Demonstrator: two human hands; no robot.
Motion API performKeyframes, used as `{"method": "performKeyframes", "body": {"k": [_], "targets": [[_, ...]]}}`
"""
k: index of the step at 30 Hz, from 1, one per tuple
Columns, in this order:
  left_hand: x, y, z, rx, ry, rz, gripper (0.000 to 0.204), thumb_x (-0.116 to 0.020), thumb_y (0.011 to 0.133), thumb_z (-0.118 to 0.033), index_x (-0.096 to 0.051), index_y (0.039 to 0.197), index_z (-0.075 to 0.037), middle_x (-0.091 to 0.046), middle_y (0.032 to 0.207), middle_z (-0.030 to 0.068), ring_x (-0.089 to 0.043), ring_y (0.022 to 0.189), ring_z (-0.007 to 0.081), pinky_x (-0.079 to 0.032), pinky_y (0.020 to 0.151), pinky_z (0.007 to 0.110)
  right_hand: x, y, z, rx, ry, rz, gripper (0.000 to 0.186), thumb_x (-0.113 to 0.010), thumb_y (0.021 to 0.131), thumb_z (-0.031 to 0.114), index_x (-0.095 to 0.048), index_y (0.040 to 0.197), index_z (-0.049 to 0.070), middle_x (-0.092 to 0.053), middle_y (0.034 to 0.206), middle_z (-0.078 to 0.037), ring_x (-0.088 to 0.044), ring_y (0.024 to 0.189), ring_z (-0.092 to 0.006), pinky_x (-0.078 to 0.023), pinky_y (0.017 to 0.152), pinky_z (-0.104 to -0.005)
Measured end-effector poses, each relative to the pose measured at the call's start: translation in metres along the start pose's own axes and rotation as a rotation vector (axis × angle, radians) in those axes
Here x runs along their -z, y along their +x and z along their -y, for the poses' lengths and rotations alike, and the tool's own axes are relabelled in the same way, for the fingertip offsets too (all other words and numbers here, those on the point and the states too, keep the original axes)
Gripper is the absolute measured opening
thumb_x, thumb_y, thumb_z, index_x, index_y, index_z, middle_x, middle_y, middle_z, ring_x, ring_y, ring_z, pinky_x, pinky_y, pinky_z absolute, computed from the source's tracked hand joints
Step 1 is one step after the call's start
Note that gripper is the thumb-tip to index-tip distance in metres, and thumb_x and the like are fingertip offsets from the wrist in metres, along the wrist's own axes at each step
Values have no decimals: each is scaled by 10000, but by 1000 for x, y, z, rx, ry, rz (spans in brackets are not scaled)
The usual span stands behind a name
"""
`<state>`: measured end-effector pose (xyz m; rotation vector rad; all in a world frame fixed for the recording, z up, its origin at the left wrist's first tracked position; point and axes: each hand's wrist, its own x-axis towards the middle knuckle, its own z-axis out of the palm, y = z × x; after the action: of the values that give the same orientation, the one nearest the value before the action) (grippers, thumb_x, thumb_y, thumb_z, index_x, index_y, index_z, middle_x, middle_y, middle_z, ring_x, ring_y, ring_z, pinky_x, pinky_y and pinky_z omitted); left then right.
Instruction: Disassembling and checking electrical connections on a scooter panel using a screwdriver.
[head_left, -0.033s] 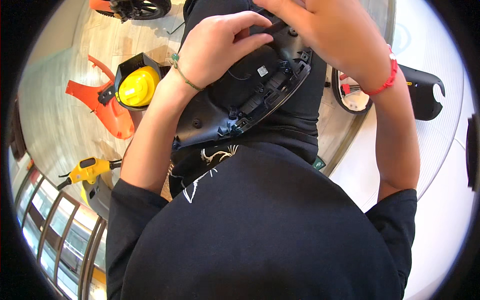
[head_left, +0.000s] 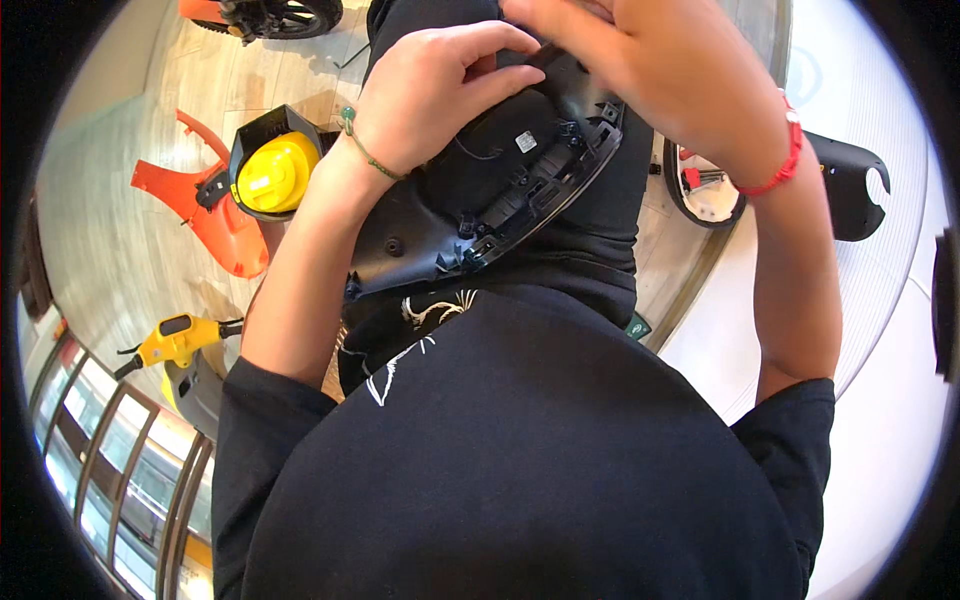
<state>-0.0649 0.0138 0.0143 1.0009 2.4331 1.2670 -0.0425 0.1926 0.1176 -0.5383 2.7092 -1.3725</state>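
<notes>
Across my lap lies a curved black plastic shell [head_left: 415, 235] with its ribbed, clipped inner side facing up; its far end is hidden by my hands. My left hand [head_left: 425, 95] is over its far part, thumb and forefinger pinched around a narrow dark piece. Whether that piece belongs to the shell I cannot tell. My right hand [head_left: 665, 65] bends in over the far right end of the shell. Its fingers are curled together, partly cut off by the upper edge, and what they hold is hidden.
Left on the floor are an orange plastic part [head_left: 215, 225], a black holder [head_left: 245, 135] with a yellow helmet-like piece [head_left: 275, 175], and a yellow handlebar unit [head_left: 175, 342]. To the right lie a tray with small parts [head_left: 712, 205] and a black panel [head_left: 855, 190]. A wheel [head_left: 300, 15] stands far left.
My right hand and wrist have shifted very slightly to the right. My left hand and the shell stay practically in place.
</notes>
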Motion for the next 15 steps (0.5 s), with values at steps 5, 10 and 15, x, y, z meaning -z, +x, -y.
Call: {"method": "performKeyframes", "body": {"k": [5, 10, 15], "targets": [[6, -2, 1, 12, 0, 25, 250, -664, 802, -276, -661, 1005, -130, -559, 634, 94, -557, 579, 240, -446, 565, 335, 14, 2, -14, 47, -307, 310, 312, -633, 797, 104, -580, 1092, 16, -632, 820, -186, -619, 722, -327, -484, 640, -358], [9, 0, 3, -36, 79, 38, 253, -656, 806, -269, -659, 1021, -135, -606, 710, 108, -594, 647, 269, -462, 596, 350, 14, 8, -19, 355, -448, 282, 357, -670, 756, 106, -584, 1096, 39, -635, 865, -162, -621, 763, -303, -485, 690, -350], [10, 2, 4, -75, 136, 54, 247, -637, 820, -268, -652, 1032, -142, -646, 818, 116, -624, 755, 293, -485, 648, 365, 18, 11, -12, 283, -522, 385, 324, -684, 744, 130, -592, 1047, 61, -636, 816, -137, -624, 789, -293, -486, 711, -357]]}}
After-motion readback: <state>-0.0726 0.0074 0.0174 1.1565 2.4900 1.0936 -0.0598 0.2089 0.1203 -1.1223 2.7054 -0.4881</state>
